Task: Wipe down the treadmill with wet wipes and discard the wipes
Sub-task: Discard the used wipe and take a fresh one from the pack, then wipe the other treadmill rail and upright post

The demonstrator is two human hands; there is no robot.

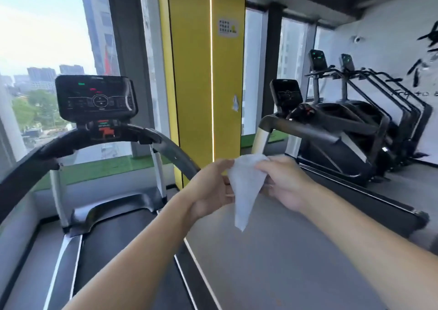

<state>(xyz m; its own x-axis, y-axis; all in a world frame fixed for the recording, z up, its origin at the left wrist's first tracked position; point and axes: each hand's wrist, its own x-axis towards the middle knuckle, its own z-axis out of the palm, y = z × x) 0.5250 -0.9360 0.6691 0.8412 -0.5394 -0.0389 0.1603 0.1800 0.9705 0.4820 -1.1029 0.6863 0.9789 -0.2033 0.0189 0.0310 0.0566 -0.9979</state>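
Two bare forearms (142,250) reach in from below, over the gap between the machines. Left hand (211,188) and right hand (284,184) each pinch the upper edge of one white wet wipe (245,186) between curled fingers and thumb. It hangs in the air between them with its long axis upright, wide at the top and tapering to a single point aimed at the floor. To the left stands the treadmill (111,214) with its dark console (96,98) lit; a second treadmill (331,141) sits right of the yellow pillar (194,72), with two stair machines (384,110) beyond
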